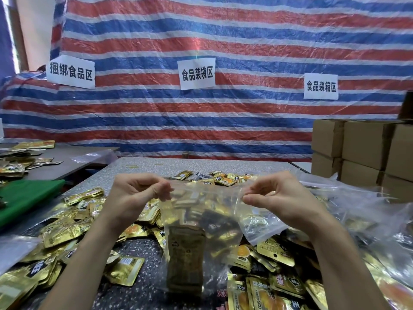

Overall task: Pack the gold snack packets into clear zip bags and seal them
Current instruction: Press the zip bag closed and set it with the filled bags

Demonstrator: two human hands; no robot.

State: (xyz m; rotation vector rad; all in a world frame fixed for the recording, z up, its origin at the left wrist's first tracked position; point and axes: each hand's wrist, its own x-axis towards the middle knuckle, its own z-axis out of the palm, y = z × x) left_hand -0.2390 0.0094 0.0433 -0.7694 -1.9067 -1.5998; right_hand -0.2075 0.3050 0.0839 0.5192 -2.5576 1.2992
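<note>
Loose gold snack packets [67, 229] lie heaped along the left side of the speckled worktop [143, 291], across its far middle and thickly over its near right corner, leaving a bare strip at the near centre. A slack heap of empty clear bags [357, 202] spreads along the right edge, with stacked cardboard boxes [362, 151] standing beyond it. A green cloth [26, 195] lies off the left edge, and a side table [73, 157] behind it carries more packets. A striped tarpaulin [201, 41] bearing three white paper signs [197, 73] closes off the far side. The clear zip bag [201, 211] hangs above the middle of the worktop, stretched between both hands, with a stack of packets visible inside; whether its lower end touches the surface cannot be told. The left hand [131, 193] pinches the bag's top left corner between thumb and curled fingers [161, 189]. The right hand [279, 198] pinches the top right corner likewise. Whether the mouth is sealed cannot be told.
</note>
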